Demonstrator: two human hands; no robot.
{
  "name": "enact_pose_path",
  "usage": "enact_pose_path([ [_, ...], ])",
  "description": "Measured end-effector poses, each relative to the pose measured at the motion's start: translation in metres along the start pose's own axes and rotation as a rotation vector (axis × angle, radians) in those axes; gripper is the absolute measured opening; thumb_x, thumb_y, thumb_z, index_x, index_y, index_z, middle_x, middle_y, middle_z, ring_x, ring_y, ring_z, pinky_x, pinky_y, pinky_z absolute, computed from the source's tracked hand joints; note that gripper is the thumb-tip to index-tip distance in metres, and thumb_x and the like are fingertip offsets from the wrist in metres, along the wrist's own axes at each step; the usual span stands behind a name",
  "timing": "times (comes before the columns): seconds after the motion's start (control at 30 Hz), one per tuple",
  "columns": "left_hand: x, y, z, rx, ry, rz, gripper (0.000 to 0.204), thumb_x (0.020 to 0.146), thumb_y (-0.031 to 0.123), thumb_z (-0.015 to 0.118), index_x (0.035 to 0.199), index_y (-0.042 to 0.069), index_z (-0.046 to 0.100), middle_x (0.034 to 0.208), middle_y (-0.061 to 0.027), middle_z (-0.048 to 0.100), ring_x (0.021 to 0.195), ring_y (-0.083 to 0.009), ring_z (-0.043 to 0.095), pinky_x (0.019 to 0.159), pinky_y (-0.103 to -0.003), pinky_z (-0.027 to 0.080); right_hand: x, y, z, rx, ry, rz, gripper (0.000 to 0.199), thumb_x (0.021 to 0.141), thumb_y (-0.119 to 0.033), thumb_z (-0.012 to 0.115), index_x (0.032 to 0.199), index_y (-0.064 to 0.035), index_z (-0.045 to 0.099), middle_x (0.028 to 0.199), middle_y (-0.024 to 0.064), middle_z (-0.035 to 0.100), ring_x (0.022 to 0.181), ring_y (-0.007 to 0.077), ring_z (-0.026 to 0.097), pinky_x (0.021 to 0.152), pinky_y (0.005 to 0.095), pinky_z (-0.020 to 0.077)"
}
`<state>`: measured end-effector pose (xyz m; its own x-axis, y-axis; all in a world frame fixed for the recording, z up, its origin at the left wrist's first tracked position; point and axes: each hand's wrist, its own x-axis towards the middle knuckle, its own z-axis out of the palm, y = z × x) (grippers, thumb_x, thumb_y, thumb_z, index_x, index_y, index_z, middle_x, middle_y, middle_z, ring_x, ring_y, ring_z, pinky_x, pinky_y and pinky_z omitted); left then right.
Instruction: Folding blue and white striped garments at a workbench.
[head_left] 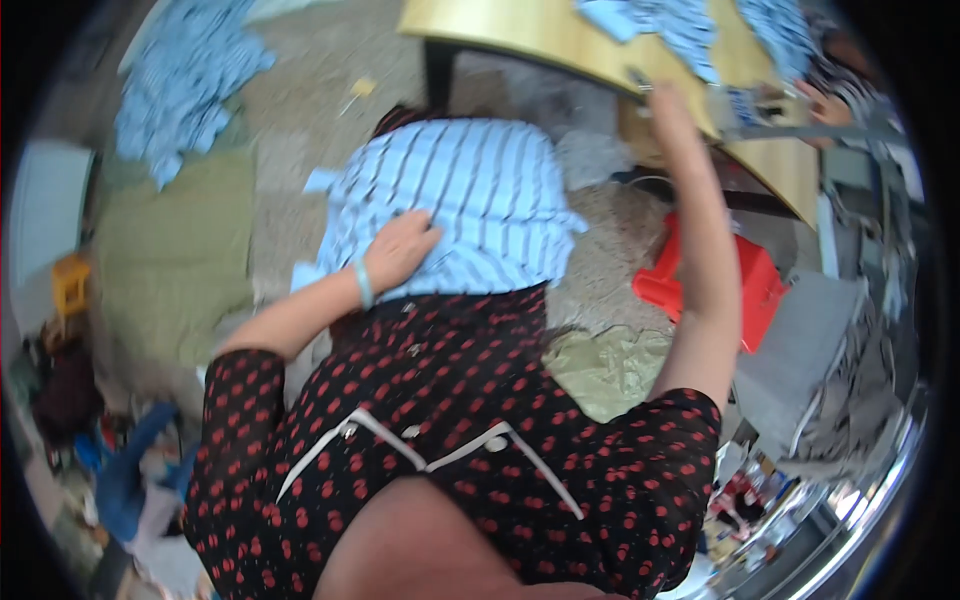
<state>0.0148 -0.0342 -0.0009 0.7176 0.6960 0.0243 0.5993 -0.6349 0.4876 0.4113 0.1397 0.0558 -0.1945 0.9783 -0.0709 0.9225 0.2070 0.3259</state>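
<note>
A light blue garment piece with dark stripes (470, 190) lies spread over my lap. My left hand (402, 248) is on its near left part, with bent fingers closed on the cloth. My right arm stretches far forward to the wooden table (500, 22). At the table's near edge my right hand (672, 108) is closed around a small dark metal tool (640, 82), which looks like thread snips; blur hides its exact form.
More blue striped pieces (680, 35) lie on the table. Another person's hand (825, 105) is at its right end. A red plastic stool or bin (755, 285) stands below my right arm. Blue cloth (190, 80) is heaped at far left, by a green mat (175, 250).
</note>
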Motion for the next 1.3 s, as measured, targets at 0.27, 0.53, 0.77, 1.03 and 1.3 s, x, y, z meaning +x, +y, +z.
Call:
enact_pose_path([
  [0.27,0.002,-0.029,0.018,0.142,0.07,0.012,0.023,0.072,0.006,0.046,0.094,0.002,0.05,0.097,-0.0162,0.047,0.09,-0.0295,0.049,0.076,-0.034,0.04,-0.033,-0.011,-0.005,0.137,0.319,0.099,0.018,0.073,0.0,0.047,0.09,0.0017,0.048,0.088,0.0186,0.055,0.081,0.0314,0.054,0.069,0.0401,0.0451],
  [0.53,0.004,-0.063,0.021,0.192,0.082,0.174,0.038,0.065,0.002,0.05,0.103,0.004,0.05,0.099,-0.0161,0.048,0.096,-0.0295,0.047,0.082,-0.037,0.037,-0.095,-0.175,-0.063,1.55,-0.194,0.033,0.018,0.075,-0.013,0.06,0.085,-0.0008,0.052,0.079,0.0016,0.055,0.072,0.0104,0.053,0.07,0.0233,0.0428],
  [0.77,0.009,-0.064,0.026,0.169,0.044,0.121,0.03,0.073,0.015,0.048,0.101,0.004,0.048,0.096,-0.0119,0.048,0.095,-0.0272,0.047,0.083,-0.036,0.037,-0.113,-0.265,-0.046,1.141,0.014,-0.6,0.032,0.066,-0.011,0.059,0.098,-0.0123,0.057,0.089,0.01,0.059,0.074,0.0285,0.058,0.062,0.0387,0.0468],
  [1.03,-0.006,-0.072,0.022,0.155,0.05,0.174,0.033,0.072,0.019,0.049,0.102,0.004,0.049,0.1,-0.0123,0.048,0.098,-0.0272,0.046,0.087,-0.035,0.036,-0.111,-0.293,-0.065,0.824,-0.127,-0.678,0.03,0.069,-0.015,0.061,0.099,-0.0114,0.057,0.097,0.0072,0.057,0.076,0.0279,0.058,0.063,0.037,0.0469],
  [1.3,-0.004,-0.069,0.021,0.182,0.153,0.256,0.028,0.073,0.013,0.048,0.099,0.006,0.052,0.086,-0.0081,0.051,0.086,-0.0231,0.051,0.078,-0.033,0.041,-0.124,-0.307,-0.055,0.818,-0.304,-0.687,0.024,0.069,-0.017,0.059,0.091,-0.0065,0.058,0.083,0.0154,0.059,0.076,0.0319,0.058,0.068,0.0408,0.0455],
])
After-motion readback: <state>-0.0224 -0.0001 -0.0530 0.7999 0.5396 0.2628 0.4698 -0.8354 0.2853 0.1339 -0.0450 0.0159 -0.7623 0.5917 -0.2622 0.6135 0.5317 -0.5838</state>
